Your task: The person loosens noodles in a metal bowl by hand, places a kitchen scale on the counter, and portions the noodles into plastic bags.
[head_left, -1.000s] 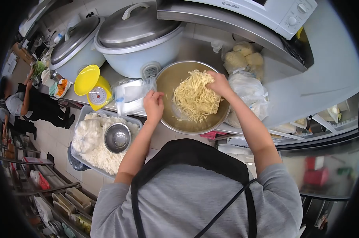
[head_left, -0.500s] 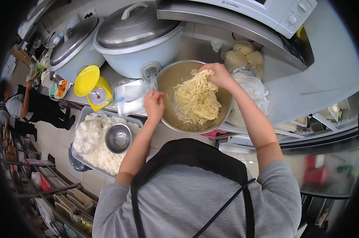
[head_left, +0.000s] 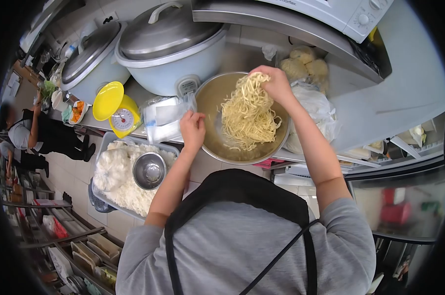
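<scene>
Over the far right part of a wide metal bowl (head_left: pixel 213 105) on the worktop (head_left: pixel 142 94), the right hand (head_left: pixel 275 86) gripped a bunch of pale yellow noodles (head_left: pixel 250 123) from above, its fingers closed on the upper end of the tangle. The strands hung from that grip down into the bowl, where the rest of the mass lay in a loose heap right of the middle, so the raised part and the heap were joined.

At the bowl's left rim, the left hand (head_left: pixel 192 132) stood with its fingers partly curled; whether it was pinching the rim or only resting beside it could not be told. Just beyond it lay some clear plastic bags (head_left: pixel 167 117), with a yellow scale (head_left: pixel 125 117) farther left. Across the bowl, a bulging white bag (head_left: pixel 315 115) sat close by the right forearm.

From the pose, the step in hand looked like lifting and loosening the noodles. The next move seemed to call for a firm hold on the bunch, a little more height to draw the tangled strands apart, and a steady bowl, with loose ends kept inside the rim.
</scene>
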The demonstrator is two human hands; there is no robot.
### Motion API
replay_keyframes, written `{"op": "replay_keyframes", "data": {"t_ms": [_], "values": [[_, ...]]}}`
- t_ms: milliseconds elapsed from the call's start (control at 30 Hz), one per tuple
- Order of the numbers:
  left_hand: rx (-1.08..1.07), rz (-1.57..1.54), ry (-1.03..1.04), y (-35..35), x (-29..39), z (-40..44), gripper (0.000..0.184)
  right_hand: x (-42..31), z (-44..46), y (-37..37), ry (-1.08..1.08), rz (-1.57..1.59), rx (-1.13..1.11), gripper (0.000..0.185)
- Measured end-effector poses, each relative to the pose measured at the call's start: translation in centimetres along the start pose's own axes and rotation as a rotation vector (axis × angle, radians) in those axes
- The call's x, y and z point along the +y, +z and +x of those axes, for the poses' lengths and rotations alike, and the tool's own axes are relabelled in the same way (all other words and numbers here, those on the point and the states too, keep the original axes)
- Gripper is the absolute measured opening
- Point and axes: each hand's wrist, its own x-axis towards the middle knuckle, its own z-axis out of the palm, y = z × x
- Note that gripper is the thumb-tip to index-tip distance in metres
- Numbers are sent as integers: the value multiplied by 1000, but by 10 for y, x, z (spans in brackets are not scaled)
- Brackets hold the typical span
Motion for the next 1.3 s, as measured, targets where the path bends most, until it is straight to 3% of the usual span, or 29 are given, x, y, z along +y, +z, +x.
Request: {"op": "replay_keyframes", "data": {"t_ms": [67,267,333,367,500,600,667,767,867,1000,1033,1067,1133,1200,1300], "values": [[15,10,6,1,0,-2,8,-6,-2,2,164,-182,53,22],[-1,-17,-63,2,1,-1,7,-4,-5,8,114,-257,-18,29],[-2,-28,-65,0,1,-2,7,-4,-12,20,109,-555,-582,56],[-8,-27,-74,0,1,-1,7,-20,-14,32,175,-641,-762,66],[7,-32,-70,3,-3,-3,8,51,-46,83,192,-609,-591,61],[15,61,47,-2,2,1,10,70,-34,59,81,-473,-392,53],[8,37,16,-1,2,1,9,55,-23,33,224,-235,-213,46],[-6,10,-43,0,-1,-2,9,3,-14,3,292,-346,-205,43],[-22,-9,-71,0,-1,-1,9,10,-10,-3,259,-399,-281,50],[-16,-14,-72,1,-2,-3,9,19,-4,-10,66,-295,-179,51],[-14,-15,-74,1,-2,-1,9,24,-2,-12,-78,-166,-173,46],[4,17,-27,1,-2,0,9,17,-2,-13,-78,-165,-177,46],[13,56,19,-1,-3,-3,9,-1,-3,-7,122,-349,-301,41],[12,29,4,-1,-1,0,9,-1,2,-7,217,-354,-253,34],[18,47,9,-2,0,-2,9,4,-2,-1,-47,-368,-43,25]]}}
